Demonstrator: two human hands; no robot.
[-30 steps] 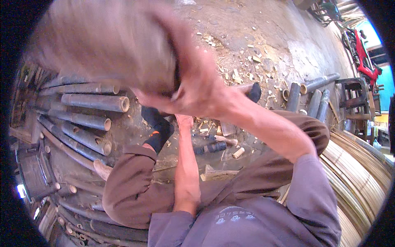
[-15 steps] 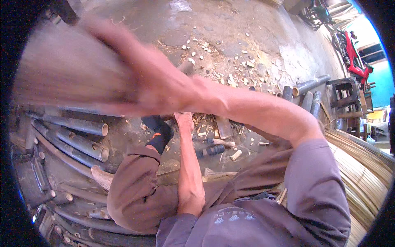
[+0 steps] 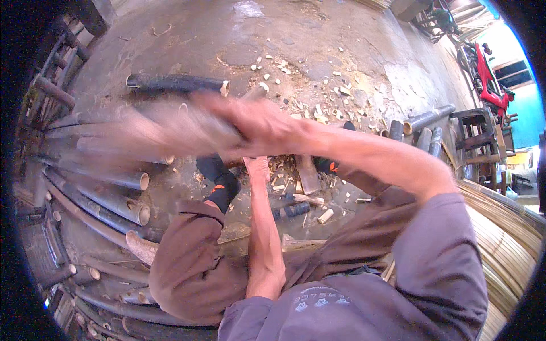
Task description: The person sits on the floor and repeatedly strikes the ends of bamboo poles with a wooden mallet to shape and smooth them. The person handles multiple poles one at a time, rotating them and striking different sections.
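My right hand crosses in front of me, smeared by motion. It is closed round a long brownish tool, which streaks out to the left; the blur hides its exact kind. Beneath that arm, my left hand is low between my feet. Its fingers are hidden behind the right hand, so I cannot see what they hold. Just beyond the right hand, the pale end of a round piece shows. A dark bamboo pole piece lies on the floor past the tool.
Several bamboo poles lie to my left. Pale wood chips litter the floor ahead. A dark-banded tool lies by my legs. At right are a bundle of thin strips, a wooden stool and more bamboo pieces.
My right hand and the tool have swung to the right and a little down, uncovering the dark bamboo piece on the floor. My left arm stays nearly in place.
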